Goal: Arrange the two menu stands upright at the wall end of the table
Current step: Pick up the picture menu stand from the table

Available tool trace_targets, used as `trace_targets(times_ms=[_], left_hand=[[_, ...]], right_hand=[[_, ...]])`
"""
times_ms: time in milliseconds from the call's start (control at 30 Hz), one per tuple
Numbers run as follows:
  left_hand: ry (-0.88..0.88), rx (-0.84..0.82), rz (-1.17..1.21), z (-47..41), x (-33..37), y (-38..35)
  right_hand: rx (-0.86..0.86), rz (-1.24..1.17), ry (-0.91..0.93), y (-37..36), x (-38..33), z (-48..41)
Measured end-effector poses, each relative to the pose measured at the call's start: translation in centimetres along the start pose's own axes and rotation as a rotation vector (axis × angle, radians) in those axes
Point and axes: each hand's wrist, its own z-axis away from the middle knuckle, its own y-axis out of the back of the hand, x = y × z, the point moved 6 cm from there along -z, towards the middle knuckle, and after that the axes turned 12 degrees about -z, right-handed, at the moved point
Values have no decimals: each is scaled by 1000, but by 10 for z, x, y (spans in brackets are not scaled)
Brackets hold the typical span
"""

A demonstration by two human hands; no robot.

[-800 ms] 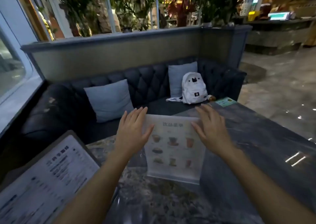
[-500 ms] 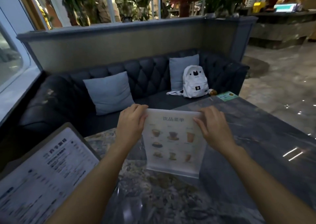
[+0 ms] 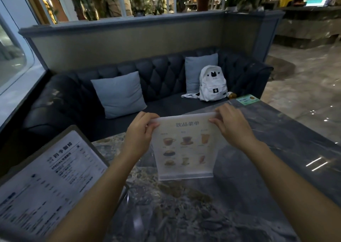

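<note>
A clear acrylic menu stand (image 3: 184,147) with drink pictures stands upright in the middle of the dark marble table (image 3: 267,149). My left hand (image 3: 140,131) pinches its top left corner and my right hand (image 3: 232,125) pinches its top right corner. Its base rests on the tabletop. A second, larger menu stand (image 3: 46,179) with black text on white sits at the table's left end near the window wall, leaning back, its lower part cut off by the frame edge.
A dark tufted sofa (image 3: 156,75) runs along the table's far side with two grey cushions (image 3: 118,94) and a white backpack (image 3: 213,84). A small green card (image 3: 248,99) lies at the table's far right corner. A window sill is at left.
Both hands went from open, hovering at the drinks menu stand's top, to closed on its upper corners. The stand now looks more upright.
</note>
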Motion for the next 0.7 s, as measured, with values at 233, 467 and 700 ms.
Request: trace_targets(times_ms=[233, 467, 700], left_hand=[[21, 21, 17, 10, 8, 2], [59, 18, 56, 12, 7, 1], [54, -24, 90, 14, 7, 0]], right_hand=[[-102, 39, -11, -6, 11, -29], [-167, -39, -40, -13, 15, -40], [-242, -9, -14, -10, 20, -36]])
